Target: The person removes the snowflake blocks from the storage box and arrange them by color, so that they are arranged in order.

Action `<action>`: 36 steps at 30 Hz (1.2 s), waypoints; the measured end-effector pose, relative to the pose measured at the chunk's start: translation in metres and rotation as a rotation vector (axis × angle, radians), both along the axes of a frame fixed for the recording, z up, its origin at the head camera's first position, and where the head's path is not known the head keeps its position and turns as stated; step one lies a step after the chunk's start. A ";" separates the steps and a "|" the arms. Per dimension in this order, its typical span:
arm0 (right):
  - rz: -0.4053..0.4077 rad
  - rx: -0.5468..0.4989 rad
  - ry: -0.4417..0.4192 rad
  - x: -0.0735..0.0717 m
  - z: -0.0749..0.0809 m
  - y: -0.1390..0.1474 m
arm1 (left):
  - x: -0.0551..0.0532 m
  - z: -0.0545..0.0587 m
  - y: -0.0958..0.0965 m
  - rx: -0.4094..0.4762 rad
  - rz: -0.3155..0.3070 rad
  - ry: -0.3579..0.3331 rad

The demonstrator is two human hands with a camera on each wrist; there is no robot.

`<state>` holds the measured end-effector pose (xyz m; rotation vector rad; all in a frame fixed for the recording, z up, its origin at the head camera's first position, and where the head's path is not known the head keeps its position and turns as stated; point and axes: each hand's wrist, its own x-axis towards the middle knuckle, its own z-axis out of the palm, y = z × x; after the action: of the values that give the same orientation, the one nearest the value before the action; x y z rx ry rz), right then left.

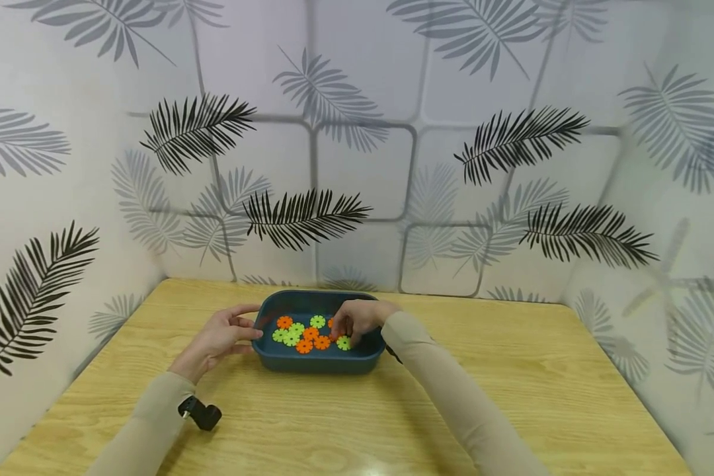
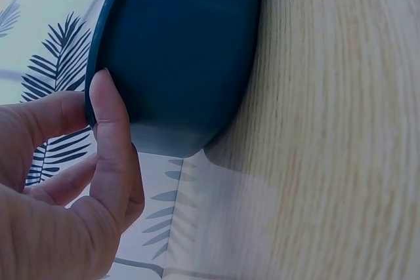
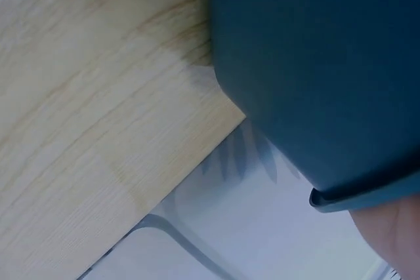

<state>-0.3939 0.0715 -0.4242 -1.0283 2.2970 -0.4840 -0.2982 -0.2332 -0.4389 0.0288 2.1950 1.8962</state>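
- Nearest, two sleeves of smooth beige cloth (image 1: 470,403) are stretched forward over the table (image 1: 321,423); its yellowish surface is marked by fine, streaked wood grain.
- A small black device (image 1: 201,414), blocky with a rounded end, is worn at the left cuff.
- By the left hand (image 1: 223,334), the lipped rim of a dark blue basin (image 1: 318,364) is pinched at its left end, the thumb being laid against the outer wall.
- The basin (matt and plastic-looking, an oblong with rounded corners) is set on the table towards its far edge.
- The orange discs (image 1: 304,346) and yellow-green discs (image 1: 291,338), flat and notched like little cogs, are spread over the basin's floor, some of them overlapped.
- The right hand (image 1: 359,317) is lowered inside the basin's right part, its fingers bent down among the discs; whether one is gripped cannot be told, as the fingertips are partly hidden.
- Farthest, a pale wall (image 1: 363,165) is patterned with grey rounded outlines and feathery fronds, some black, some faded grey.
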 end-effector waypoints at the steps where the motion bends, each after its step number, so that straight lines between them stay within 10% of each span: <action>1: -0.002 0.004 0.006 0.000 -0.001 0.000 | 0.000 0.000 0.000 -0.001 0.000 0.000; 36: -0.033 -0.158 -0.010 0.004 -0.001 0.002 | 0.001 0.000 0.003 -0.010 0.015 0.000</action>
<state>-0.3903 0.0739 -0.4249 -1.0611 2.2990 -0.6914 -0.2968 -0.2304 -0.4394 0.0105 2.2105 1.8932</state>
